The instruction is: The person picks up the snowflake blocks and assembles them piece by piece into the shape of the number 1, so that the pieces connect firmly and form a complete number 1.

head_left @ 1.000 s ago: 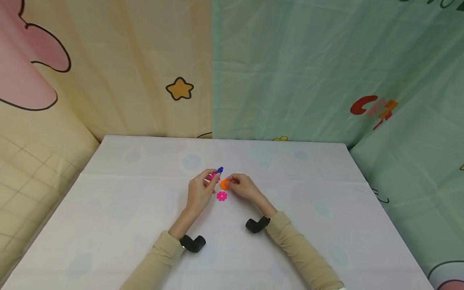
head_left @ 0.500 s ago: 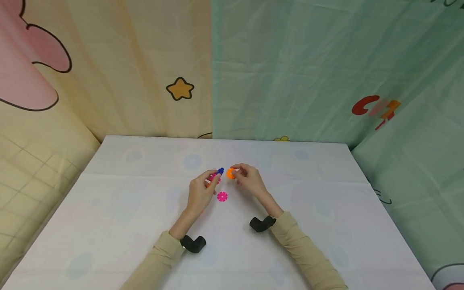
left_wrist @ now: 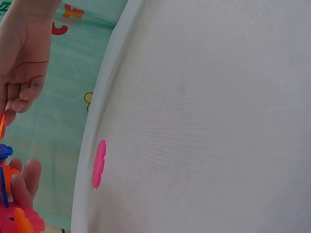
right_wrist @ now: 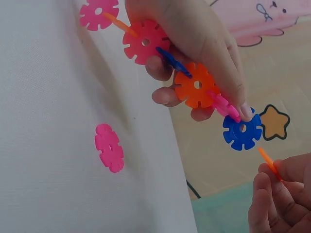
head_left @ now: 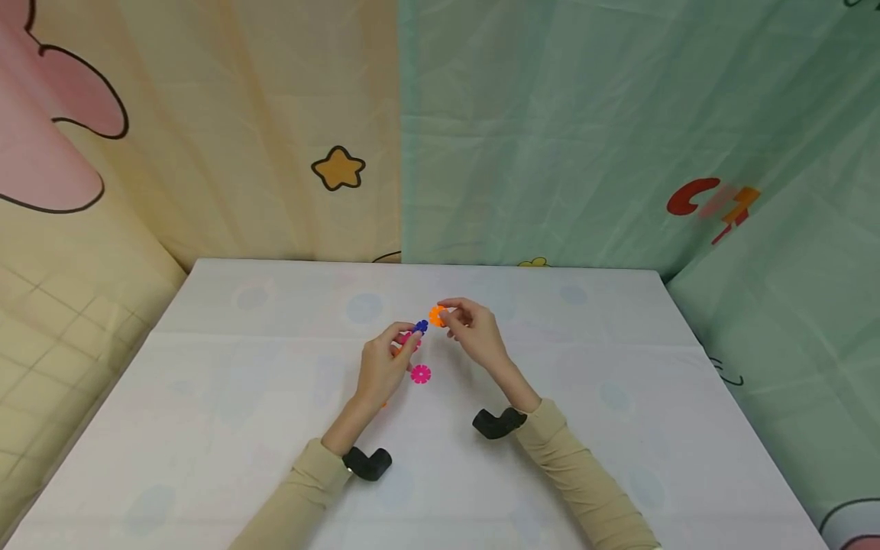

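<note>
My left hand grips a chain of interlocking snowflake discs, slotted into one another edge to edge, in pink, orange and blue. In the right wrist view its end piece is a blue disc, pinched near the thumb tip, with an orange disc and a pink disc further back along the chain. Thumb and fingers of my right hand pinch a single orange disc, seen edge-on in that view. Its edge is close to the blue disc, with a small gap between them.
One loose pink disc lies on the white-covered table below the hands. Patterned curtains hang behind the table and along both sides. Each wrist wears a black camera mount.
My right hand has carried the orange disc away from above the loose pink disc, toward the table's far side, beside the chain's blue end. The left hand has barely shifted.
</note>
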Demonstrator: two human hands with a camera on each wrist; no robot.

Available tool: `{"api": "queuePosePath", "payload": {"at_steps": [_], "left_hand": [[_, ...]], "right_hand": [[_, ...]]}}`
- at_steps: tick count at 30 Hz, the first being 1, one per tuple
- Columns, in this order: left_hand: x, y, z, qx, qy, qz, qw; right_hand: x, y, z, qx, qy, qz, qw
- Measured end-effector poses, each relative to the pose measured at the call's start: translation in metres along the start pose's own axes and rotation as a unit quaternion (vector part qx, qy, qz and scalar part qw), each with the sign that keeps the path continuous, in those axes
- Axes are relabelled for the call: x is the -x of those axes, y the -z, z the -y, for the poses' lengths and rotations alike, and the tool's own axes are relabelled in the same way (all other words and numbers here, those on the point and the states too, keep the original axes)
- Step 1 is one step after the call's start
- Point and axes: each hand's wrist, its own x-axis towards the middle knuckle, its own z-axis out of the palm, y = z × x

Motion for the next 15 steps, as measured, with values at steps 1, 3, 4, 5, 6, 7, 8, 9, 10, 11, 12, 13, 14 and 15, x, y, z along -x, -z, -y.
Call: {"api": "queuePosePath", "payload": {"at_steps": [1,3,4,5,6,7,8,9,10,11,12,13,14,15], "left_hand": [[-0.0002,0.0000,-0.0001,0.000,-0.001,0.001,1.0000],[-0.0006,0.0000,-0.0004,0.000,-0.003,0.003,1.0000],[-0.0007,0.0001,-0.0005,0.001,-0.004,0.004,1.0000],[-0.0010,0.0002,-0.0004,0.001,-0.005,0.005,1.0000],[-0.0012,0.0004,-0.0002,0.001,-0.006,0.005,1.0000],[-0.0012,0.0005,0.0000,0.000,-0.007,0.006,1.0000],[-0.0012,0.0006,0.0000,-0.002,-0.008,0.007,0.9999],[-0.0013,0.0007,0.0003,-0.004,-0.010,0.008,0.9999],[-0.0015,0.0008,0.0006,-0.005,-0.011,0.008,0.9999],[-0.0016,0.0008,0.0010,-0.007,-0.012,0.009,0.9999],[-0.0016,0.0009,0.0012,-0.008,-0.012,0.010,0.9998],[-0.0016,0.0011,0.0012,-0.009,-0.013,0.011,0.9998],[-0.0017,0.0011,0.0013,-0.010,-0.013,0.012,0.9998],[-0.0018,0.0012,0.0015,-0.012,-0.013,0.013,0.9998]], "right_hand": [[-0.0003,-0.0003,0.0005,0.000,0.000,0.000,1.0000],[-0.0010,-0.0007,0.0012,-0.001,0.000,0.000,1.0000],[-0.0013,-0.0009,0.0015,-0.001,0.000,0.000,1.0000],[-0.0016,-0.0012,0.0020,0.000,0.000,0.000,1.0000],[-0.0020,-0.0014,0.0023,0.002,0.001,0.000,1.0000],[-0.0022,-0.0016,0.0025,0.003,0.001,0.001,1.0000],[-0.0021,-0.0018,0.0029,0.005,0.002,0.001,1.0000],[-0.0023,-0.0020,0.0032,0.007,0.001,0.001,1.0000],[-0.0025,-0.0023,0.0034,0.009,0.001,0.002,1.0000],[-0.0028,-0.0025,0.0036,0.010,0.000,0.002,0.9999],[-0.0029,-0.0027,0.0037,0.010,-0.002,0.003,0.9999],[-0.0030,-0.0029,0.0040,0.010,-0.003,0.004,0.9999],[-0.0031,-0.0030,0.0041,0.011,-0.004,0.004,0.9999],[-0.0034,-0.0031,0.0040,0.011,-0.004,0.004,0.9999]]}}
